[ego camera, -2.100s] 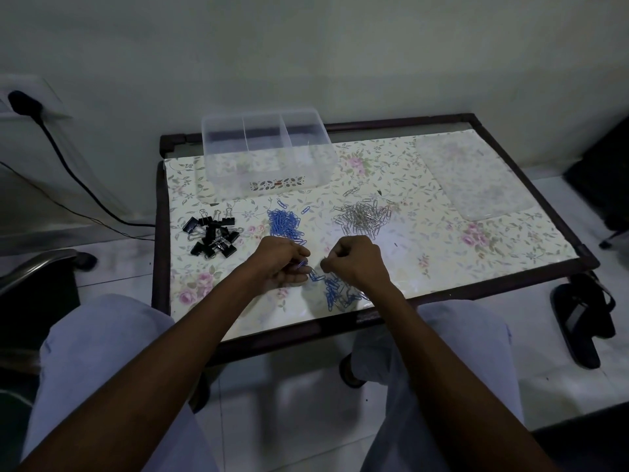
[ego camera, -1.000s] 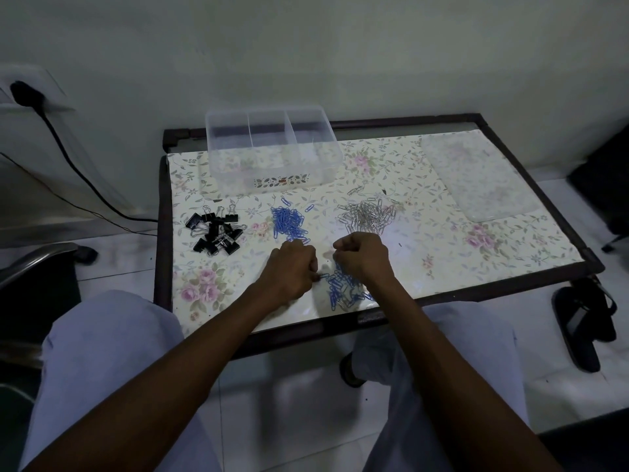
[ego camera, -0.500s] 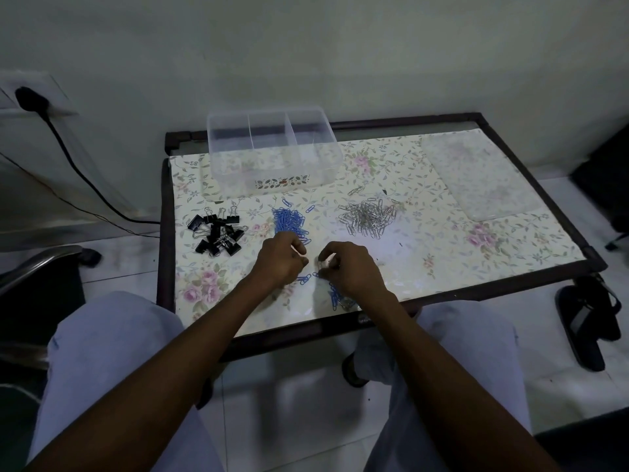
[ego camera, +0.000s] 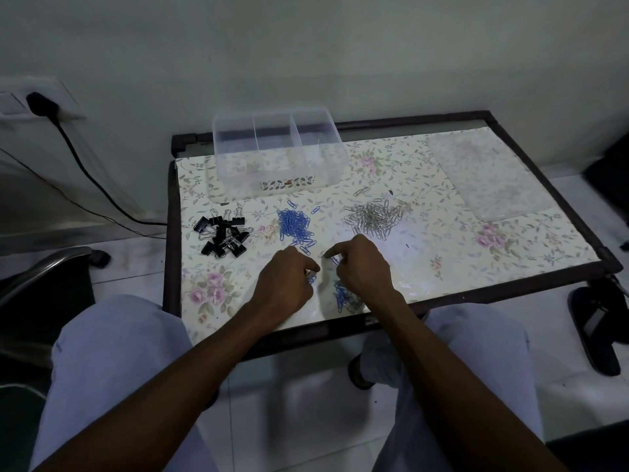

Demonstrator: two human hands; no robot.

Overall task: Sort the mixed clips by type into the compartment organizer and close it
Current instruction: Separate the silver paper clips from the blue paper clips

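A clear three-compartment organizer [ego camera: 279, 155] stands at the back of the floral table [ego camera: 442, 240]. In front of it lie three sorted heaps: black binder clips [ego camera: 223, 235], blue paper clips [ego camera: 294, 226] and silver paper clips [ego camera: 372, 218]. A small mixed pile [ego camera: 343, 296] of blue and silver clips lies near the front edge. My left hand [ego camera: 286, 277] is curled, its fingertips pinching blue clips [ego camera: 310, 279]. My right hand [ego camera: 364, 267] partly covers the mixed pile. Its index finger reaches left and touches a single silver clip [ego camera: 321, 255] on the table.
The organizer's clear lid [ego camera: 486, 175] lies flat at the back right of the table. A dark raised frame [ego camera: 340, 330] edges the table. A plug and cable [ego camera: 85, 165] hang at the left wall, and a chair arm [ego camera: 44, 270] is at the left. My knees sit under the front edge.
Both hands have stayed over the mixed pile, working at the clips. The right index finger now stretches left to a lone silver clip, and the left hand has curled over blue clips.
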